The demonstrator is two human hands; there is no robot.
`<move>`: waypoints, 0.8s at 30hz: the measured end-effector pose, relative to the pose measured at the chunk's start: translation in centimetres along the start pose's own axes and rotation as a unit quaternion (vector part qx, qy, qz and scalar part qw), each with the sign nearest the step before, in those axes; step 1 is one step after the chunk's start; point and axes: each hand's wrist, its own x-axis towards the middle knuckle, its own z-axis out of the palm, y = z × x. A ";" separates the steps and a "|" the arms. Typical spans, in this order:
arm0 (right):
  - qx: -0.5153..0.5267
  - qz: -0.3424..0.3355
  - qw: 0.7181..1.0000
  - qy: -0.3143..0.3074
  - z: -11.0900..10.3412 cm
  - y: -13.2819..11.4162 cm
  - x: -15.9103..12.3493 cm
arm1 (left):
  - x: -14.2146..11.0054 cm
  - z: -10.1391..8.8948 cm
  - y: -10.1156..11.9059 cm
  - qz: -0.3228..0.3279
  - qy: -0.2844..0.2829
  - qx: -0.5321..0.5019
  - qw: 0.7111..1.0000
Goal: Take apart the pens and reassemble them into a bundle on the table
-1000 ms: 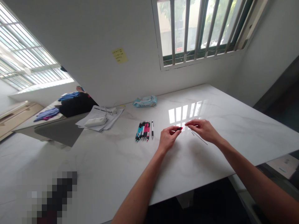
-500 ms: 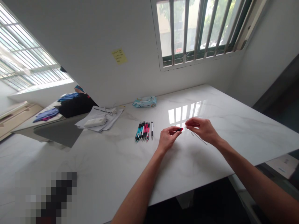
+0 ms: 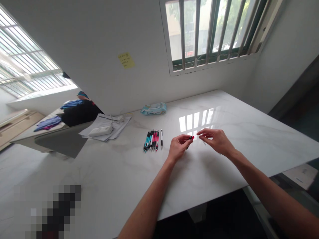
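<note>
My left hand (image 3: 177, 147) pinches a black and red pen part (image 3: 191, 137), its red end pointing right toward my other hand. My right hand (image 3: 214, 140) hovers just across a small gap, thumb and index fingertip close together; whatever is between them is too small to make out. Beneath the right hand, a thin grey rod (image 3: 204, 143) lies on the table, mostly hidden by the hand. Left of both hands lies a row of several click pens (image 3: 151, 140) in teal, black and red, with a white and black pen (image 3: 161, 138) slightly apart from them.
A blue pack of wipes (image 3: 154, 109) lies by the wall on the white marbled table (image 3: 119, 179). Papers (image 3: 119, 127) with a white power strip (image 3: 101, 131) are at the left. Above hang a yellow note (image 3: 126, 60) and a barred window (image 3: 209, 33).
My right hand has shifted slightly down, and the small pale piece seen at its fingertips no longer shows. The rod is more covered. My left hand has barely moved, still holding the pen part.
</note>
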 end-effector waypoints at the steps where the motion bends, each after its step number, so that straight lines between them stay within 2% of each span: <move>1: -0.041 0.020 0.999 0.004 -0.3 0.6 -0.3 | 0.1 -0.1 0.0 0.001 0.003 -0.001 1.000; 5: -0.212 0.103 0.972 -0.023 -1.5 3.4 -1.7 | 0.2 -0.2 -0.2 0.003 0.010 -0.011 1.000; 7: -0.263 0.118 0.957 -0.029 -2.0 4.7 -2.4 | 0.2 -0.2 -0.2 0.003 0.011 -0.015 1.000; 11: -0.308 0.080 0.947 -0.026 -2.7 6.3 -3.0 | 0.0 0.0 -0.1 0.003 0.006 -0.002 1.000; 14: -0.308 0.058 0.949 -0.020 -2.8 6.5 -2.6 | -0.1 0.2 0.0 0.004 0.003 0.013 1.000; 18: -0.216 0.071 0.974 0.012 -2.5 5.3 -1.4 | -0.2 0.2 -0.1 0.004 -0.001 0.017 1.000; 21: -0.068 0.061 0.995 0.039 -2.3 3.6 -0.4 | -0.1 0.3 -0.2 0.003 -0.004 0.014 1.000; 24: 0.099 0.043 0.992 0.064 -1.8 1.5 0.4 | -0.1 0.4 -0.1 -0.001 -0.008 0.011 1.000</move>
